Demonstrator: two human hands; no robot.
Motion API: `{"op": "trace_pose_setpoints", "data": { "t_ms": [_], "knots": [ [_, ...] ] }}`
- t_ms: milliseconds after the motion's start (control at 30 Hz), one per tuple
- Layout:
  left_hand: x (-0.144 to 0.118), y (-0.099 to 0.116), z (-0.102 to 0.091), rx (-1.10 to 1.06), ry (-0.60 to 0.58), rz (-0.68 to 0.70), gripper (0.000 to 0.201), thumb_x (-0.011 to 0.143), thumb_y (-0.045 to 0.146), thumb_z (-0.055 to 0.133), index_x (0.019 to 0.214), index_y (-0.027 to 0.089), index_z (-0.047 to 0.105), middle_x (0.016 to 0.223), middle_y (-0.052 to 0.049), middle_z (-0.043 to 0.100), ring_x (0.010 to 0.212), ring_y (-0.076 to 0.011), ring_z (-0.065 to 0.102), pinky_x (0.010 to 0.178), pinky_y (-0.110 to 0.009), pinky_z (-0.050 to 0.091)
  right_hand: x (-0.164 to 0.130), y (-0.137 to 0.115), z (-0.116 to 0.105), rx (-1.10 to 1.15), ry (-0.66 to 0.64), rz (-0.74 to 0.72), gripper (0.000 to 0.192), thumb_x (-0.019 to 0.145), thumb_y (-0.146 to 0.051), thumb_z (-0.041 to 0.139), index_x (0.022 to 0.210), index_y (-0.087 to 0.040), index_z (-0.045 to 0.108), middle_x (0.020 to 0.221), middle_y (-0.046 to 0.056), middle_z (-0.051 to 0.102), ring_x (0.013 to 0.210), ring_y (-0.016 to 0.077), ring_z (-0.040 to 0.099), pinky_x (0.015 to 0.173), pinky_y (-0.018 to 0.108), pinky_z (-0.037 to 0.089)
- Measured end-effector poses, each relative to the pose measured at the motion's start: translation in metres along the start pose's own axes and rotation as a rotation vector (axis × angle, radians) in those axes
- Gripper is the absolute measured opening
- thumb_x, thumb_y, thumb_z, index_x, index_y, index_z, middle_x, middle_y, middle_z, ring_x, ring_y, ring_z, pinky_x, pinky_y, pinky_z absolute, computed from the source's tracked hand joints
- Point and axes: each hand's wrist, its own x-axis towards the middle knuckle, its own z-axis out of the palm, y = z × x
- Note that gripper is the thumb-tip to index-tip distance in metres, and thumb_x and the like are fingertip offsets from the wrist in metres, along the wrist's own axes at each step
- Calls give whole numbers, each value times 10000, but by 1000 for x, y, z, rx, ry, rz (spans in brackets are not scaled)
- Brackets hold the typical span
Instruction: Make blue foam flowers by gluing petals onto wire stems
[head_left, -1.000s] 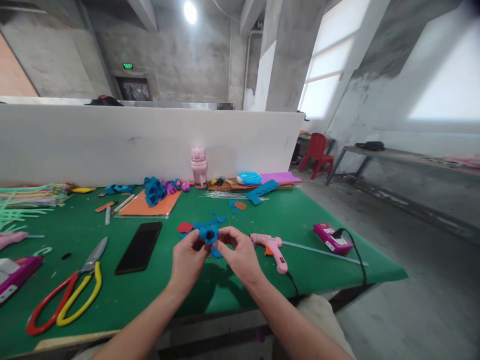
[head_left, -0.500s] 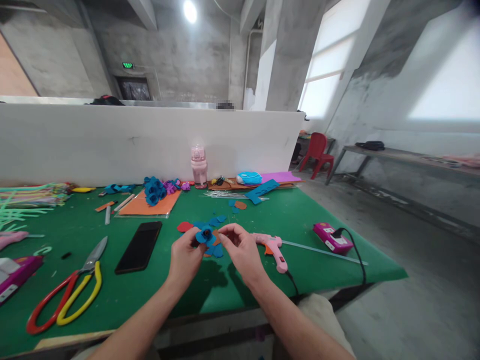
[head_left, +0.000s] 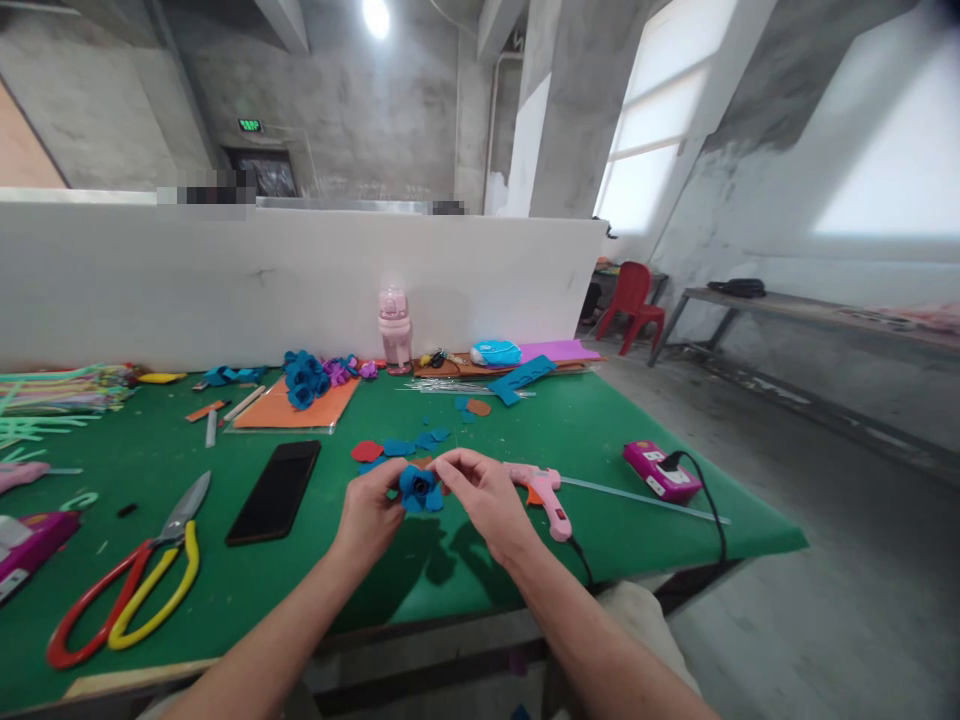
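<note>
Pinching blue felt flower (head_left: 418, 489) above table (head_left: 637, 520) edge | left hand (head_left: 369, 517) grip steadies its base — right hand (head_left: 480, 495) grip narrow on outer petal, shaping | glue gun (head_left: 544, 487) just beside.

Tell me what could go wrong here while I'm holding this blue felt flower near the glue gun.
1. The pink glue gun lies just beside your right hand, cord attached; if it's hot, a brush against it could burn you.
2. Its cord drops over the table edge by your forearm and could snag, dragging the gun.
3. The blue flower is held only by fingertips of both hands, left hand included, so petals might slip apart.
</note>
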Motion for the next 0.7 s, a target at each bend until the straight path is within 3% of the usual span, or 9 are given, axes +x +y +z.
{"op": "trace_pose_setpoints", "data": {
  "t_ms": [267,467,700],
  "knots": [
    [-1,-2,5,-12,17,-44,91,640,171,545,549,167,552,529,36,555,521,-93,459,525,-177,369,1,2,-3,-34,-41,5,259,758,-391,561,624,-170,544,569,-28,509,552,99,476,535,214,399],
    [-1,-4,5,-66,24,-80,101,649,178,550,549,161,556,505,37,546,500,-88,464,511,-177,377,-1,4,-4,-69,-89,-65,190,744,-336,578,655,-168,559,597,-24,546,564,103,503,552,219,396],
    [1,-1,7,-291,-9,-213,79,653,222,597,600,165,586,550,18,602,526,-117,551,521,-211,452,3,3,-4,110,-25,137,264,731,-386,583,592,-165,544,548,-27,527,519,86,474,547,216,404]
  ]
}}
